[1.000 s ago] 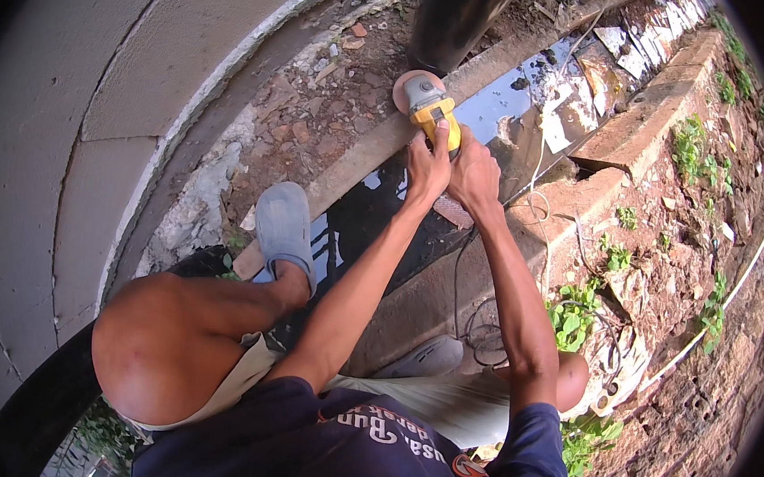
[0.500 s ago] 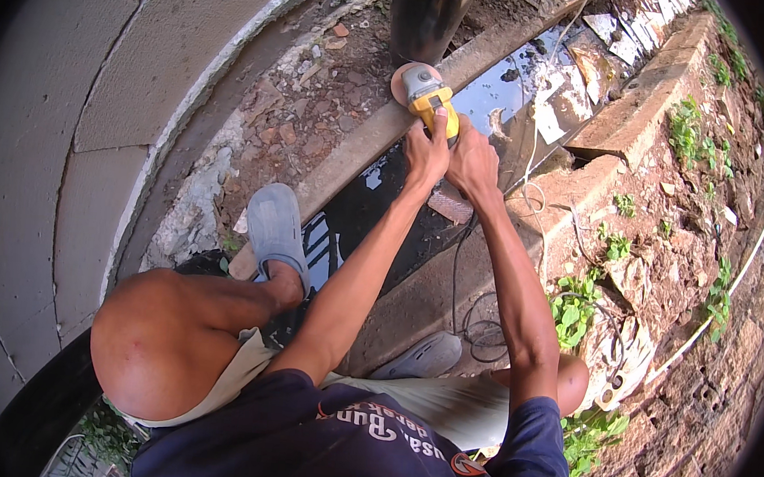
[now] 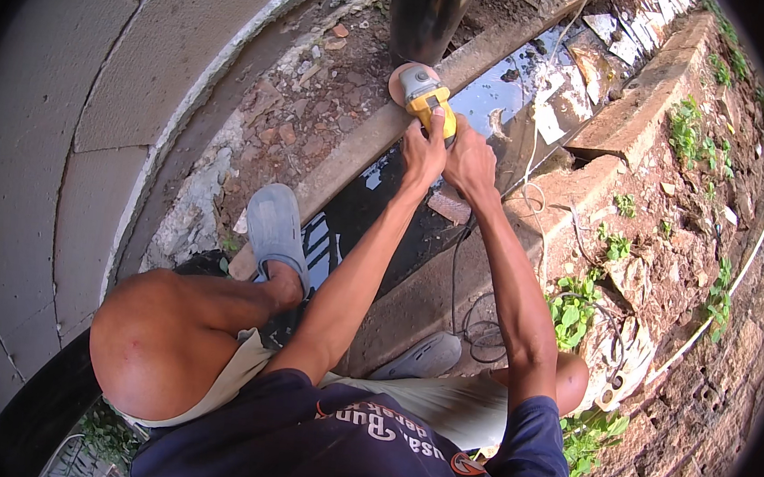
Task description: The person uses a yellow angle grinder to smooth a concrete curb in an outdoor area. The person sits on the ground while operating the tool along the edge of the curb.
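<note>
Both my arms reach forward to a yellow angle grinder (image 3: 432, 110) with a grey metal head and a reddish-brown disc (image 3: 401, 82). My left hand (image 3: 423, 157) wraps the grinder's body from the left, its thumb laid along the top. From the right, my right hand (image 3: 470, 163) closes round the rear of the same tool. The disc is at the lower end of a thick black pipe (image 3: 426, 18), close to the concrete kerb (image 3: 367, 139); whether it touches the pipe I cannot tell.
Dark water fills a drain channel (image 3: 383, 221) beneath my arms. A brick piece (image 3: 449, 205) lies by it, and a black cable (image 3: 482, 332) coils near my right shoe (image 3: 418, 356). My left shoe (image 3: 277, 230) rests on the kerb. A grey block wall (image 3: 80, 80) curves along the left.
The grinder and both hands have shifted very slightly to the left, with the grip unchanged. Everything else stays in place.
</note>
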Demonstrator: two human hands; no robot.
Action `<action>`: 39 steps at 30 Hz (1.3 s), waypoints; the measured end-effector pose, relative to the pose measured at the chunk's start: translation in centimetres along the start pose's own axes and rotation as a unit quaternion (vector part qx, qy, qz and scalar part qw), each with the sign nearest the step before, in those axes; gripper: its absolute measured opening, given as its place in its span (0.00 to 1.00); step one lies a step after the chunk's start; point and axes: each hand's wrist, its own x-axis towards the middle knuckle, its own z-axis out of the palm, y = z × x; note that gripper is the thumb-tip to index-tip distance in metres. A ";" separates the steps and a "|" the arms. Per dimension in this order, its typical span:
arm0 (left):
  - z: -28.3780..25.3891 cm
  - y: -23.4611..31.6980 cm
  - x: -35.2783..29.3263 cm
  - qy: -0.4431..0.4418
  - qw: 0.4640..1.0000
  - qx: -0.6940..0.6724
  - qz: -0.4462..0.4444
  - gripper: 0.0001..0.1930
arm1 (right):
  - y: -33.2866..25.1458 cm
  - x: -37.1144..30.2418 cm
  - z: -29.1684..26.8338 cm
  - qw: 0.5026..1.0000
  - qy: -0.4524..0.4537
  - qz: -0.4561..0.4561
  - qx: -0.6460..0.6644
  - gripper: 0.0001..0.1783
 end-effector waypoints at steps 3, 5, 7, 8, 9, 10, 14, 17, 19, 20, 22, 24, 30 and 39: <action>0.1 0.0 -0.1 0.010 1.000 0.003 0.005 0.41 | -0.1 -0.2 0.0 1.000 0.003 -0.004 0.001 0.26; 0.0 -0.2 0.1 0.015 1.000 0.009 0.010 0.40 | -0.2 -0.2 0.0 1.000 0.005 -0.013 -0.002 0.26; -0.1 -0.4 0.3 0.011 1.000 0.017 0.010 0.40 | -0.2 -0.1 0.1 1.000 0.008 -0.014 -0.002 0.26; 0.0 -0.4 0.3 0.009 1.000 0.014 0.009 0.40 | 0.0 -0.1 0.2 1.000 0.010 -0.014 -0.002 0.26; 0.1 -0.3 0.2 0.008 1.000 0.011 0.008 0.39 | 0.1 0.0 0.2 1.000 0.008 -0.012 -0.003 0.26; 0.1 -0.4 0.2 0.006 1.000 0.009 0.007 0.39 | 0.1 0.0 0.2 1.000 0.007 -0.010 -0.004 0.26; 0.3 -0.5 0.3 0.014 1.000 0.016 0.012 0.40 | 0.3 0.1 0.2 1.000 0.000 -0.005 -0.006 0.27; 0.2 -0.7 0.4 0.020 1.000 0.009 0.016 0.41 | 0.1 0.2 0.3 1.000 0.002 -0.014 0.002 0.29; 0.1 -0.6 0.4 0.023 1.000 0.009 0.012 0.41 | 0.0 0.2 0.3 1.000 -0.001 -0.013 0.006 0.29; 0.1 -0.4 0.3 0.022 1.000 0.010 0.011 0.42 | 0.0 0.2 0.3 1.000 -0.002 -0.012 0.007 0.30; 0.0 -0.1 0.0 0.021 1.000 0.012 0.009 0.42 | 0.1 0.1 0.3 1.000 0.000 -0.015 0.014 0.30; -0.1 0.2 -0.1 0.013 1.000 0.017 0.008 0.42 | 0.3 0.1 0.3 1.000 0.004 -0.015 0.016 0.30; -0.1 0.9 -0.4 0.004 1.000 0.014 0.001 0.42 | 0.6 -0.1 0.2 1.000 0.016 -0.016 0.016 0.29; -0.1 0.4 -0.2 0.017 1.000 -0.011 0.018 0.40 | 1.0 0.5 0.8 1.000 -0.001 -0.016 0.007 0.31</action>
